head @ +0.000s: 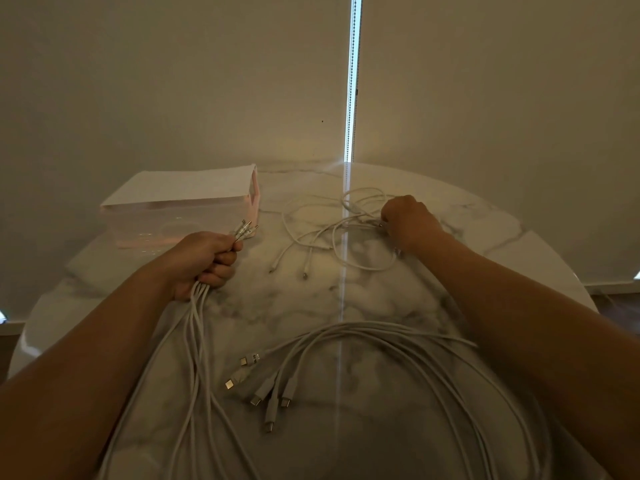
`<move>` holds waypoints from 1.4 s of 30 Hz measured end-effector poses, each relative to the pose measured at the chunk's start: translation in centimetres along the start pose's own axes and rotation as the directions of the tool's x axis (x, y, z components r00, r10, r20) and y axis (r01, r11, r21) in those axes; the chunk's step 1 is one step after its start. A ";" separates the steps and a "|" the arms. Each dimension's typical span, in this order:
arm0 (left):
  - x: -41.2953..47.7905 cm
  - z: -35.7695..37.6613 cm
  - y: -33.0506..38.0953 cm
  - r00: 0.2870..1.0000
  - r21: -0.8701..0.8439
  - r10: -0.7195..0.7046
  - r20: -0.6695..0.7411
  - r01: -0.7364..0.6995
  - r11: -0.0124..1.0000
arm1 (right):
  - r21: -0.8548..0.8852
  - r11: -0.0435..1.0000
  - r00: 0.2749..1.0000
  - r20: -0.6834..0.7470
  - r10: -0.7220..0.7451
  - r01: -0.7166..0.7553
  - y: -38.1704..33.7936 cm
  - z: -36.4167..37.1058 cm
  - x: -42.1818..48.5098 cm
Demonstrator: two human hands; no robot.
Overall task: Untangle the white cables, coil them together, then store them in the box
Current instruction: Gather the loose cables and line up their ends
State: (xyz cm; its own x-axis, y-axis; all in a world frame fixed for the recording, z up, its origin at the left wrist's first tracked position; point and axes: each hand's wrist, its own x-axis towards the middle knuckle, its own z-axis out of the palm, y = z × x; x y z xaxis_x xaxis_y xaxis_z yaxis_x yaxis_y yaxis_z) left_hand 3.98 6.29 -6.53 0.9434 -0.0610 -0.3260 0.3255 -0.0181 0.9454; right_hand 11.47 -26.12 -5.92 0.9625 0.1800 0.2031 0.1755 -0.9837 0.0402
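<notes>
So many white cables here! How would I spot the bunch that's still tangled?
On the marble table, look at the far side, just right of the pale pink box. The tangled cables lie there in loose crossing loops, the right hand at their right end. Unlike the bundle held in the left hand, whose strands run side by side, these sprawl apart.

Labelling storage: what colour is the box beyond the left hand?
Pale, translucent pink box with a whitish lid; head view shows it.

No text, label, brand or number legible anywhere. Pink box [149, 223]: faces look plain in the dim light. Plugs [258, 398] of the white cables [381, 336]: too small and dim to read any marking.
</notes>
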 end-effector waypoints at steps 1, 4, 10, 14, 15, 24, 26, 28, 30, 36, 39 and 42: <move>0.0 0.0 0.0 1.000 -0.001 0.000 -0.002 0.000 1.000 | 0.014 1.000 1.000 -0.005 -0.006 0.006 0.1 0.3 0.1; 0.1 0.0 0.0 1.000 -0.009 -0.005 -0.001 0.005 1.000 | 0.101 0.995 0.999 -0.046 -0.017 0.021 0.2 0.9 0.0; 0.0 0.1 0.1 1.000 -0.001 -0.006 -0.011 0.006 1.000 | 0.249 0.937 0.969 -0.069 -0.236 0.246 -3.3 -1.4 -2.9; -0.1 0.2 0.0 1.000 -0.009 -0.002 -0.023 0.001 1.000 | 0.237 0.919 0.932 0.107 -0.347 0.315 -5.7 -1.6 -5.2; -0.1 0.3 0.0 1.000 -0.012 -0.001 -0.026 0.001 1.000 | 0.225 0.919 0.930 0.104 -0.353 0.323 -5.8 -1.7 -5.4; -0.2 0.2 0.1 1.000 -0.003 0.000 -0.016 0.000 1.000 | 0.237 0.965 0.992 -0.086 -0.096 0.114 -2.6 0.3 0.0; -0.1 0.2 0.1 1.000 -0.004 0.004 -0.018 -0.004 1.000 | 0.216 0.976 0.991 -0.130 0.036 -0.007 -0.8 1.4 1.0; -0.1 0.2 0.1 1.000 -0.002 0.004 -0.021 -0.004 1.000 | 0.288 0.953 0.987 -0.100 0.128 -0.094 0.1 2.3 1.7; -0.1 0.2 0.1 1.000 -0.002 0.000 -0.018 0.000 1.000 | 0.388 0.911 0.983 -0.059 0.176 -0.140 0.4 2.5 2.2; -0.1 0.2 0.1 1.000 -0.020 -0.003 -0.017 0.002 1.000 | 0.625 0.762 0.954 -0.091 0.286 -0.169 0.0 1.0 2.2; -0.2 0.2 0.1 1.000 -0.032 -0.003 -0.014 0.003 0.999 | 0.892 0.451 0.953 -0.122 0.276 -0.016 -1.0 -0.9 0.7; -0.2 0.1 0.2 1.000 -0.076 -0.011 -0.015 0.010 0.997 | 0.942 0.319 0.992 -0.119 0.030 0.104 -1.2 -2.4 -1.1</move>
State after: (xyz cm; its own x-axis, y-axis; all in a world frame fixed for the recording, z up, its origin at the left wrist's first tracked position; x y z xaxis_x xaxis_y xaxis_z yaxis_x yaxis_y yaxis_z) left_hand 3.83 6.15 -6.31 0.9406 -0.0459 -0.3363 0.3386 0.0574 0.9392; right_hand 9.71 -25.15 -3.80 0.9357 0.1496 0.3194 0.3507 -0.2978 -0.8879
